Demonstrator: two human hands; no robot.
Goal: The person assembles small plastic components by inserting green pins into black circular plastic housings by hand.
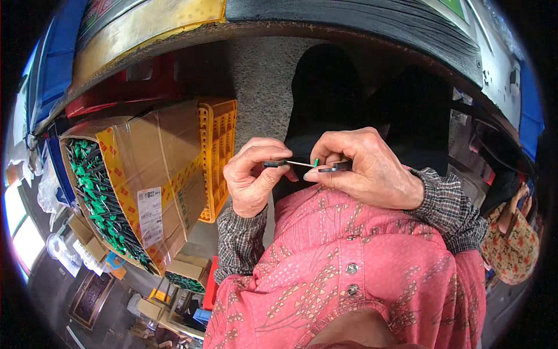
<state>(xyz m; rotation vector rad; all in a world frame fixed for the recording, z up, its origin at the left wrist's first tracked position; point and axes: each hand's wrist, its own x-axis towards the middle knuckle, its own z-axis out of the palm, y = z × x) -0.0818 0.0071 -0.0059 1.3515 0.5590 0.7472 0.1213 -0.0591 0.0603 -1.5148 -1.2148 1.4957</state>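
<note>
Both my hands are raised in front of my lap, close together. Between thumb and forefinger my left hand [256,171] pinches a small black piece [274,164]. A thin shiny metal rod [301,164] runs from that piece across to the right hand. My right hand [366,166] is closed on another small black piece [334,167], with a little green part [316,163] beside its fingertips. Whether rod and both black pieces form one tool I cannot tell. Part of what the right hand grips is hidden by its fingers.
On my left a large open cardboard box [168,151] holds many black-and-green pieces [104,203]. Beside it stands a yellow plastic crate [218,157]. A worn worktable edge [349,29] curves ahead of me. A patterned cloth bag [511,247] hangs at far right.
</note>
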